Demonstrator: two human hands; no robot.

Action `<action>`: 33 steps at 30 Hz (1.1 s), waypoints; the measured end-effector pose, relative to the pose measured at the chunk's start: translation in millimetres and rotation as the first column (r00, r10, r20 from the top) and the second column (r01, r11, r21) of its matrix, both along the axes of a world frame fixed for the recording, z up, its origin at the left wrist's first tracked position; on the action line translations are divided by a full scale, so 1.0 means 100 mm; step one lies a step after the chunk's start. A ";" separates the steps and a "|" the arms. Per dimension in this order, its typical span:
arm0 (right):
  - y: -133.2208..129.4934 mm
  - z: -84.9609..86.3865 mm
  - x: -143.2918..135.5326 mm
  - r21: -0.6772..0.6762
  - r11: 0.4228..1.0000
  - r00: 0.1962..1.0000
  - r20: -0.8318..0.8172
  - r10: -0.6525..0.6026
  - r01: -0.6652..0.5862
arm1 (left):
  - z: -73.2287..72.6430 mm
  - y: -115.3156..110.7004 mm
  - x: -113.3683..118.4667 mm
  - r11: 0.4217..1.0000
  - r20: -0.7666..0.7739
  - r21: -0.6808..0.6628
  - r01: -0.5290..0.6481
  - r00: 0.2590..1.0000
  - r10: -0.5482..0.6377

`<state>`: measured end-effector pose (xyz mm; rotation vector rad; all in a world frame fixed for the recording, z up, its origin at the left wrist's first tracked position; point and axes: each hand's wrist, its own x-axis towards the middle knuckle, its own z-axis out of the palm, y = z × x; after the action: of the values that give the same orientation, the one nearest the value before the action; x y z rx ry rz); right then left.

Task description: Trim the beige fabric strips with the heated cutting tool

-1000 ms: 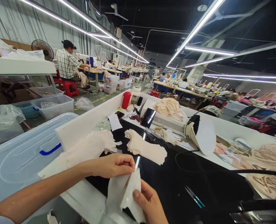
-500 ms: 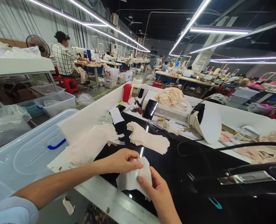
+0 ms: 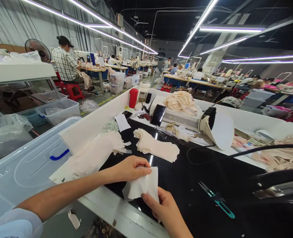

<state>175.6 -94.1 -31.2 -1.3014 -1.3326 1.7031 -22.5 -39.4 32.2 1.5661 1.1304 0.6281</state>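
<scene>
A small white fabric piece [image 3: 146, 185] is held up between my two hands, above the near edge of the black tabletop [image 3: 181, 185]. My left hand [image 3: 133, 169] pinches its upper part between thumb and fingers. Lower down, my right hand [image 3: 162, 205] grips the right side, thumb in front and fingers mostly hidden behind. Just beyond lies a stack of cream fabric pieces [image 3: 156, 145]. Another pile of pale fabric pieces [image 3: 96, 153] spreads to the left of it. To the right rest thread snips [image 3: 218, 200] with teal handles.
A white lamp shade [image 3: 222, 130], a dark phone [image 3: 158, 115], a red cup [image 3: 133, 98] and a cream fabric bundle [image 3: 181, 101] stand at the back. A dark machine part [image 3: 280, 190] juts in from the right. A lidded plastic bin [image 3: 34, 165] sits left. A co-worker [image 3: 64, 62] sits farther off.
The fabric in my hands has been turned a little and now shows a flatter face. The dark machine part at right has shifted rightward, uncovering the thread snips.
</scene>
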 end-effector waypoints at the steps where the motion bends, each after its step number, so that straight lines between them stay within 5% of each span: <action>1: 0.00 -0.01 0.01 0.001 1.000 1.000 -0.004 0.017 -0.017 | -0.01 0.01 0.00 1.000 -0.001 0.013 0.000 1.000 0.000; 11: 0.01 0.02 0.07 0.001 0.992 0.992 0.041 0.122 -0.122 | -0.12 0.04 -0.03 0.994 -0.035 0.110 -0.007 0.999 0.011; 16: 0.00 -0.14 0.06 0.003 0.983 0.982 0.043 0.183 -0.183 | -0.20 0.05 -0.04 0.989 -0.053 0.142 0.038 0.998 -0.031; 21: 0.12 -0.21 0.09 0.161 0.983 0.992 0.107 0.068 -0.085 | -0.07 0.14 -0.06 0.937 -0.146 0.336 0.092 0.988 -0.045; 24: 0.32 -0.10 0.17 0.358 0.934 0.978 0.196 -0.072 -0.003 | 0.02 0.21 -0.06 0.743 -0.312 0.632 0.218 0.950 -0.013; 27: 0.54 -0.02 0.30 0.498 0.866 0.955 0.232 -0.184 0.046 | -0.03 0.21 -0.04 0.358 -0.510 0.803 0.476 0.860 0.001; 29: 0.64 -0.02 0.37 0.591 0.806 0.936 0.261 -0.237 0.039 | -0.16 0.17 -0.02 0.190 -0.584 0.798 0.572 0.812 0.007; 31: 0.68 -0.06 0.43 0.657 0.754 0.916 0.307 -0.257 -0.008 | -0.32 0.10 0.00 0.161 -0.605 0.787 0.595 0.796 0.015; 33: 0.69 -0.11 0.46 0.697 0.712 0.894 0.366 -0.260 -0.078 | -0.47 0.04 0.00 0.209 -0.603 0.781 0.588 0.797 0.010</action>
<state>221.9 -25.6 -42.1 -1.2701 -1.8840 0.6703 -22.9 -35.7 -15.2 3.1454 0.6394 0.6856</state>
